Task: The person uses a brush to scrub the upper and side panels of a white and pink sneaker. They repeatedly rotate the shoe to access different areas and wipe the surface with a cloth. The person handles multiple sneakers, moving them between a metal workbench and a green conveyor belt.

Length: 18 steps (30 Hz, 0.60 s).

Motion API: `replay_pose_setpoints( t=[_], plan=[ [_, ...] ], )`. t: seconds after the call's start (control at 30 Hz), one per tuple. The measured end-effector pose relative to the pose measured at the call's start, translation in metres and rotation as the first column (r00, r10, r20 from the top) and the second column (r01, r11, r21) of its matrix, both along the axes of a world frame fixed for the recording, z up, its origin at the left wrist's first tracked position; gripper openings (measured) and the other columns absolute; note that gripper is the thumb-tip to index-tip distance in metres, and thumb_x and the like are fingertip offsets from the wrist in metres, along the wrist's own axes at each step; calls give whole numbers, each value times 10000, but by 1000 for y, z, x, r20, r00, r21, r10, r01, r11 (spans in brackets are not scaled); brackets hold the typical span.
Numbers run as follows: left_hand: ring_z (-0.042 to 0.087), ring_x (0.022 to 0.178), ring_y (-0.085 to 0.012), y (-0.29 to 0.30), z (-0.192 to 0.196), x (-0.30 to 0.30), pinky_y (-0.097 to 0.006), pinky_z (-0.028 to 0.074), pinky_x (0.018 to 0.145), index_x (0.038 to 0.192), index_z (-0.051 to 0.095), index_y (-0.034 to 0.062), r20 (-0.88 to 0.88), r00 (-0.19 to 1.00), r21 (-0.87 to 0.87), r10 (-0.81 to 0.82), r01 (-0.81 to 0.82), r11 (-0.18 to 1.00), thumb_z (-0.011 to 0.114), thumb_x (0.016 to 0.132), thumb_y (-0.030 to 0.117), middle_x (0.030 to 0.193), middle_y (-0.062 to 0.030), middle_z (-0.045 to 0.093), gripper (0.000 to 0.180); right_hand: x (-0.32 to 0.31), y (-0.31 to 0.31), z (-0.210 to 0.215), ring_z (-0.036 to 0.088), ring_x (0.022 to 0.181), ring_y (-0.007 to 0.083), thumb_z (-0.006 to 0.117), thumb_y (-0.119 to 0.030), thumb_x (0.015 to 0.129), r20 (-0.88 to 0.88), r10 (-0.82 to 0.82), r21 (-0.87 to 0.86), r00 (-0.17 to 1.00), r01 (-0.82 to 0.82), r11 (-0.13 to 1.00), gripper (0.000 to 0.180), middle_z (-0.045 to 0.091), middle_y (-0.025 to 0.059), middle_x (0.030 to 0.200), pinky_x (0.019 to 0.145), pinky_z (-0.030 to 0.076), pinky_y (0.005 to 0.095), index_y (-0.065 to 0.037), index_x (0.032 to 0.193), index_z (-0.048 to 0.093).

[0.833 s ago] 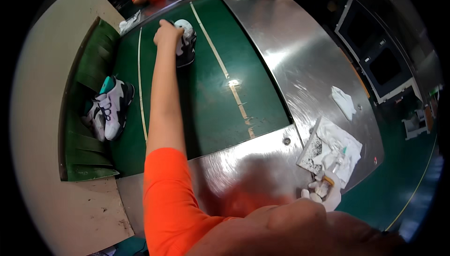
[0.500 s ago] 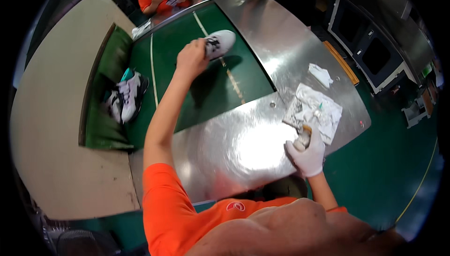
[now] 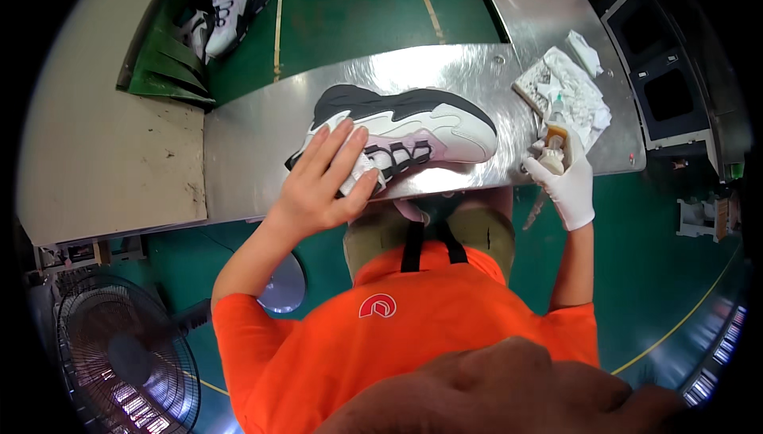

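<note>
A white, lilac and black sneaker (image 3: pixel 457 128) lies on its side at the near edge of the metal table. Its toe points right and its dark sole faces away from me. My bare left hand (image 3: pixel 326 176) grips it around the heel and ankle opening, fingers across the upper. My right hand (image 3: pixel 568 187), in a white glove, is closed around a small object with an amber-brown rim and a pale, clear-looking part; its kind is unclear. Just beyond that hand lies a crumpled white cloth (image 3: pixel 592 112) on a stack of pale sheets.
The metal table (image 3: pixel 262 128) borders a green conveyor belt (image 3: pixel 350 5). More sneakers (image 3: pixel 234 17) rest at the belt's left, by green flaps (image 3: pixel 163 56). A smaller white cloth (image 3: pixel 586 52) lies at the right. A black fan (image 3: pixel 127 354) stands at lower left.
My left hand has brought the sneaker from over the green belt to the near table edge. My right hand keeps its small object beside the cloth. The view has tilted downward.
</note>
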State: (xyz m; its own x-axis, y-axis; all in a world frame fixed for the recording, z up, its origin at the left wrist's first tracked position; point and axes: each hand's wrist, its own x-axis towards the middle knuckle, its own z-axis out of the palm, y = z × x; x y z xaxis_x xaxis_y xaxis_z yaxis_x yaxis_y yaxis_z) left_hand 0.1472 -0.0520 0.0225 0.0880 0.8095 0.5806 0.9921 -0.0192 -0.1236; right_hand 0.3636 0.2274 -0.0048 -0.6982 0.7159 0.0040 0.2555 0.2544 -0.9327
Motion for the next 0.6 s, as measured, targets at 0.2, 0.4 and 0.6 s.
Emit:
replay_pose_setpoints(
  t=[0.2,0.4,0.6],
  plan=[
    [569,1169,-386,-10,-17,11,-504,458,977,1036,542,174,48,997,-4,62,-62,998,683,787,132,1264,-185,577,289,29,-3,43,618,630,191,633,-155,768,-236,78,-293,969,-148,945,527,608,125,822,540,479,244,88,1211,487],
    [570,1173,-373,-8,-15,6,-498,450,986,1044,554,183,52,997,-14,64,-64,998,694,780,136,1275,-178,576,302,16,-14,49,614,696,164,723,-201,710,-236,135,-256,962,-195,947,607,609,118,897,580,496,258,56,1214,503],
    [568,1171,-375,-3,-10,5,-497,444,989,1010,578,173,80,995,-30,61,-59,998,693,778,125,1266,-181,579,265,1,-29,31,584,814,89,768,-108,703,-120,64,-7,991,-65,998,529,604,48,943,729,492,222,-12,1170,541]
  ],
)
